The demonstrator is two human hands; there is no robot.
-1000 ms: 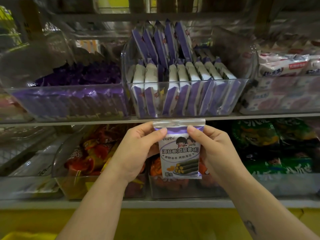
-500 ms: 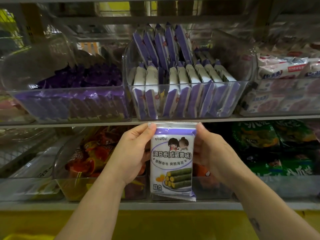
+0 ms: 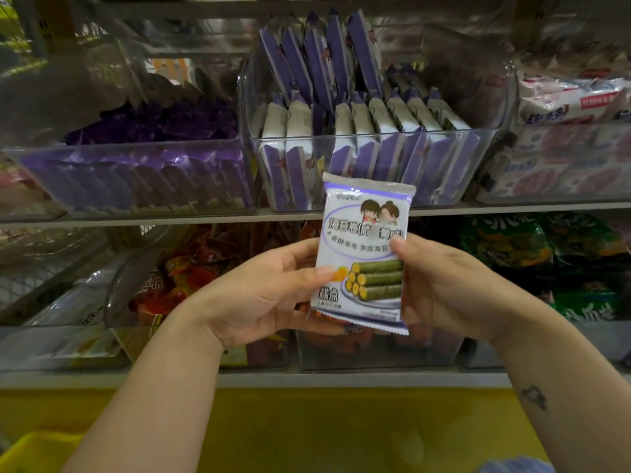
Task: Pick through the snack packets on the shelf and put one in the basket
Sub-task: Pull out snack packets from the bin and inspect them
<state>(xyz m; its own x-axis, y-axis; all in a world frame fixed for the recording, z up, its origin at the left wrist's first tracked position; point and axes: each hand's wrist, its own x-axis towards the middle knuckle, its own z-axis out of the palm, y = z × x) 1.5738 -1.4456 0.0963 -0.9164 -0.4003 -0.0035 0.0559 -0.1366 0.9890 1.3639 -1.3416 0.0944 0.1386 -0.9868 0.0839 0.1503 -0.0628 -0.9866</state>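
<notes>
Purple-and-white plastic snack packet [image 3: 365,254] printed with green rolls is held upright before the clear plastic bin [image 3: 485,107] of matching packets, pinched at its side edges by the left hand [image 3: 259,295] and the right hand [image 3: 444,285].

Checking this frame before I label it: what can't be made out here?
Head view only:
- Back of the packet: it faces away from the camera, and the left hand and right hand keep most fingers hidden behind it.
- Yellow container: cut off by the bottom-left corner, so it is unclear whether it is the basket.
- Purple packets in the left bin: blurred, print unreadable.
- Pale blue thing: cut off by the bottom edge.
</notes>
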